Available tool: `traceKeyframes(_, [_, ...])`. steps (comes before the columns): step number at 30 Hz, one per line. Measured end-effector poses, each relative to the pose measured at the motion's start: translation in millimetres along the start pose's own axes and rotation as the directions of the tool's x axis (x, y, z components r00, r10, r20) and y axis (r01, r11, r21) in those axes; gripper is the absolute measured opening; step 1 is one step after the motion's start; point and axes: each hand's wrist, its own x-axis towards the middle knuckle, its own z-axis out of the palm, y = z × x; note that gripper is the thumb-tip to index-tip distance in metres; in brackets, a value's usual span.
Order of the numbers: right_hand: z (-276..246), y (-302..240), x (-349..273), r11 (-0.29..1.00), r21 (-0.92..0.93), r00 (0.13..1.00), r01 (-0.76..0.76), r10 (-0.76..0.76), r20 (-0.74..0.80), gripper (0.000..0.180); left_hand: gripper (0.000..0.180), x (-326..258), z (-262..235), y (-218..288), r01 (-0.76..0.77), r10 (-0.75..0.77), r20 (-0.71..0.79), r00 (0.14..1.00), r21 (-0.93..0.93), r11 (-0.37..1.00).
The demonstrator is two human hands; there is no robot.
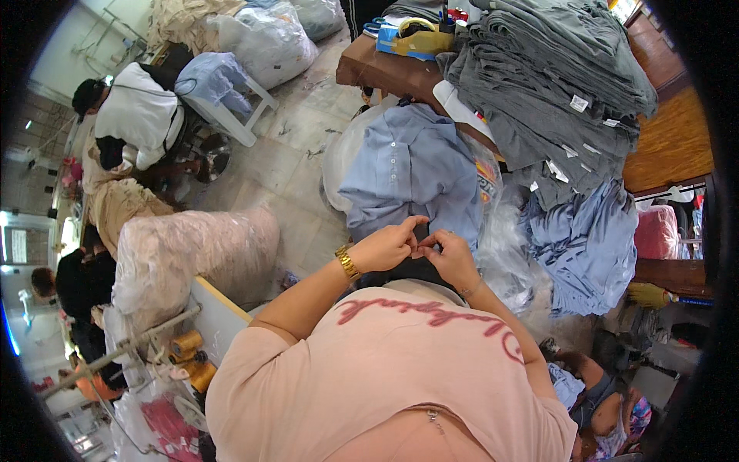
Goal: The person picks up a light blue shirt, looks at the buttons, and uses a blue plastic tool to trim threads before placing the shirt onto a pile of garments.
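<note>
A light blue button-up shirt point(412, 158) lies spread before me, its button placket facing up. My left hand point(387, 245), with a gold watch point(348, 263) at the wrist, is at the shirt's near edge. Its index finger points right and the other fingers are curled. My right hand point(453, 260) is close beside it, thumb and fingers pinched together. The fingertips of both hands nearly meet. What lies between them is too small to make out, though a dark patch shows just behind.
A brown table point(358, 65) bears a tape dispenser point(416, 35) and a tall pile of grey garments point(539, 85). More blue garments point(589, 250) are heaped at my right. A wrapped bundle point(192, 250) and thread cones point(192, 360) stand left. Other people point(142, 108) sit nearby.
</note>
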Motion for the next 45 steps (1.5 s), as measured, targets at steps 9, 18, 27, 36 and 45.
traceKeyframes(9, [-29.1,30.6,-63.3,0.997,-0.033,0.949,-0.071,0.057,-0.309,0.010,0.035,32.6,63.0,-95.7,-0.039,-0.409,-0.203,0.890,-0.926,0.375])
traceKeyframes(18, [-57.7,63.8,-120.8,0.984,-0.035,0.849,-0.177,0.134,-0.511,0.009,0.025,127.2,-6.0,-117.3,-0.359,-0.911,-0.125,0.394,-0.933,-0.027])
traceKeyframes(27, [-45.3,74.6,-138.2,0.968,0.062,0.754,-0.243,0.229,-0.616,0.006,0.049,152.9,-4.5,-107.2,-0.620,-0.761,-0.261,0.594,-0.751,-0.227])
traceKeyframes(36, [-50.8,64.8,-122.8,0.935,0.037,0.787,-0.352,0.317,-0.529,0.008,0.030,178.4,-54.8,-123.6,-0.242,-0.586,-0.068,0.808,-0.944,-0.224])
traceKeyframes(45, [-78.3,48.3,-109.0,0.958,0.041,0.737,-0.282,0.244,-0.631,0.009,0.029,142.5,-35.0,-30.3,-0.004,-0.207,-0.035,0.978,-0.989,0.151])
